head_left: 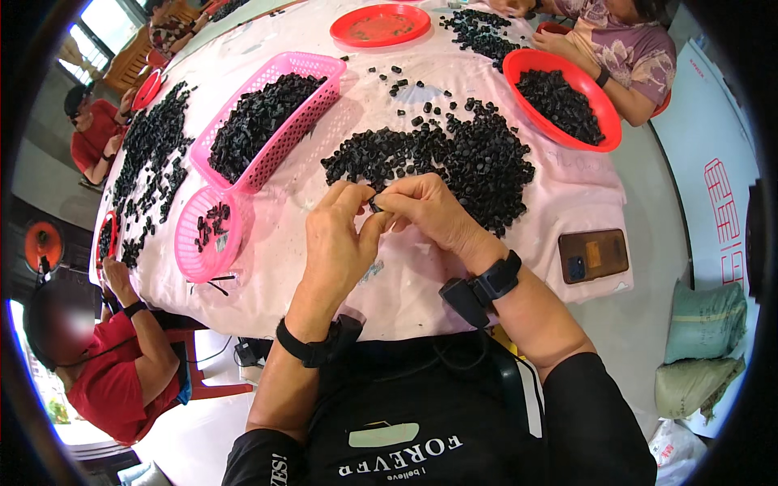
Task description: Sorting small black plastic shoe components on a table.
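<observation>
My left hand [339,235] and my right hand [431,212] meet over the near side of the table, fingertips together. Pinched between them is a small black rubber-like part [374,206], mostly covered by the fingers. Just beyond my hands spreads a large pile of similar small black parts [486,166], short and cylindrical in shape. To the left stands a pink perforated basket [296,134] heaped with black parts. Nearer me sits a round pink basket [188,235] with a few black pieces in it.
A red basin [604,130] of black parts stands at the right, and an empty-looking red tray [381,26] at the far side. A phone in a brown case [593,256] lies near the right edge. Co-workers sit around the pink-covered table [275,267]. Sacks [705,324] stand at right.
</observation>
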Available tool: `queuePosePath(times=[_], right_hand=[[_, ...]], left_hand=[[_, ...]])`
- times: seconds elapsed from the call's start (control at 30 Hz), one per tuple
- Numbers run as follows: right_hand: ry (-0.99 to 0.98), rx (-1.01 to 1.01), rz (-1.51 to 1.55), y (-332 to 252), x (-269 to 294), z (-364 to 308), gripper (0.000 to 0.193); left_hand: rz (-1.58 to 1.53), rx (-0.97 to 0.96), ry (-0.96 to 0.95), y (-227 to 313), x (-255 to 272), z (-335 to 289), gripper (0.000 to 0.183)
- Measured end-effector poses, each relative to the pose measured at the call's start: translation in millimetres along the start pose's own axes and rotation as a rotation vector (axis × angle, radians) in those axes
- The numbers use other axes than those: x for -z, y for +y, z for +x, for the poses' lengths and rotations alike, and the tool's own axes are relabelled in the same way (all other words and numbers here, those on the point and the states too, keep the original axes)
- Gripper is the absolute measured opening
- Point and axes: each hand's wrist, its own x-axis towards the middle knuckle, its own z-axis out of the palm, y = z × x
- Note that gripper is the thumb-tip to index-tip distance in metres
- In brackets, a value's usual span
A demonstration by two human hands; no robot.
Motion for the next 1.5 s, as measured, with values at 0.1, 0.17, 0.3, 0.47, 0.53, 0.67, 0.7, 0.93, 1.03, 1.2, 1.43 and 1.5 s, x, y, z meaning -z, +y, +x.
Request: queuePosePath(times=[0.1, 0.17, 0.3, 0.47, 0.53, 0.67, 0.7, 0.93, 1.03, 1.2, 1.43, 1.5], right_hand=[[-0.015, -0.001, -0.015, 0.8, 1.2, 1.0, 0.021], [-0.005, 0.001, -0.014, 1.4, 0.6, 0.9, 0.022], [0.026, -0.046, -0.001, -1.2, -2.2, -0.3, 0.023], [-0.013, -0.048, -0.040, -0.3, -2.3, -0.6, 0.023], [-0.020, -0.069, -0.072, -0.5, -4.7, -0.3, 0.023], [-0.011, -0.065, -0.088, 2.2, -1.8, 1.3, 0.022], [-0.016, -0.063, -0.119, 2.0, -3.0, 1.9, 0.022], [-0.045, -0.056, -0.141, 5.3, -1.0, 3.2, 0.021], [-0.002, -0.087, -0.100, -0.7, -5.0, 1.3, 0.020], [-0.022, -0.092, -0.099, 3.5, -3.7, 1.9, 0.020], [0.110, -0.069, -0.158, -3.4, -5.7, 0.4, 0.020], [0.215, -0.049, -0.129, 2.2, -2.2, 3.4, 0.020]], left_hand=[[0.027, 0.030, -0.035, 1.3, 2.2, 0.5, 0.028], [-0.014, 0.058, -0.036, 4.6, 3.5, 2.8, 0.028], [-0.126, 0.132, -0.058, -2.5, 5.9, 2.5, 0.031], [-0.062, 0.207, -0.116, -19.2, 18.8, 5.1, 0.034], [-0.045, 0.254, -0.144, -25.4, 24.1, 4.4, 0.035], [-0.019, 0.302, -0.302, -37.0, 28.3, 13.7, 0.032], [0.000, 0.327, -0.335, -39.9, 30.6, 17.1, 0.030], [-0.566, 0.239, 0.306, -78.7, 31.7, 72.5, 0.052], [-0.477, 0.308, 0.416, -80.2, 42.4, 83.1, 0.061], [-0.405, 0.269, 0.232, -71.9, 31.8, 45.6, 0.051], [-0.423, 0.596, -0.144, -66.8, 26.2, 4.6, 0.012], [-0.457, 0.595, -0.184, -75.0, 24.3, 1.8, 0.010]])
